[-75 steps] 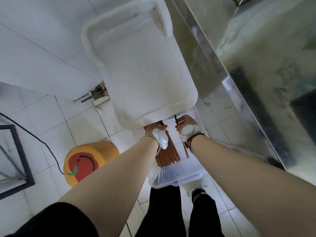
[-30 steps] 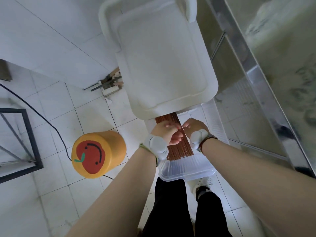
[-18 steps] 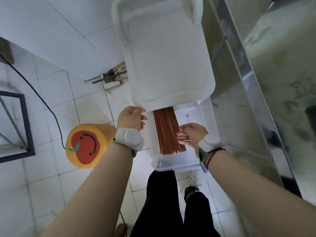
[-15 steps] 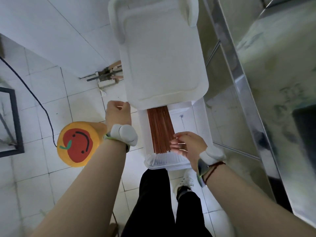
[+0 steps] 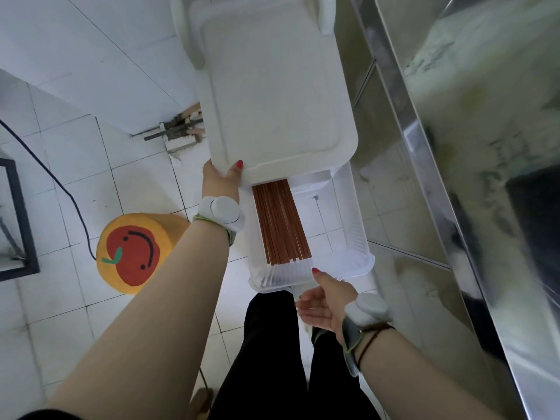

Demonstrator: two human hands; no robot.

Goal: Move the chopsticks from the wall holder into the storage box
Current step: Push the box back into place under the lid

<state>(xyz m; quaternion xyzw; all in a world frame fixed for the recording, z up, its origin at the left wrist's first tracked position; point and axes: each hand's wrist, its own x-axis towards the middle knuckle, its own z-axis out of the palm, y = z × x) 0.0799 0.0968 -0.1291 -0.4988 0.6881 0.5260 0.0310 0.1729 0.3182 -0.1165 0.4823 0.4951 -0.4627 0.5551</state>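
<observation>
Though unlabelled, chopsticks (image 5: 280,225) fill box (image 5: 354,237).

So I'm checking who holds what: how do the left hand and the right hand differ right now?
The left hand grips the near corner of the white lid, thumb on top; the right hand holds nothing. The left hand is closed around that edge, while the right hand is open, palm showing, thumb at the near rim of the clear storage box holding the chopsticks. The left is further forward; the right is nearer the body. Both wear a white wrist device.
</observation>
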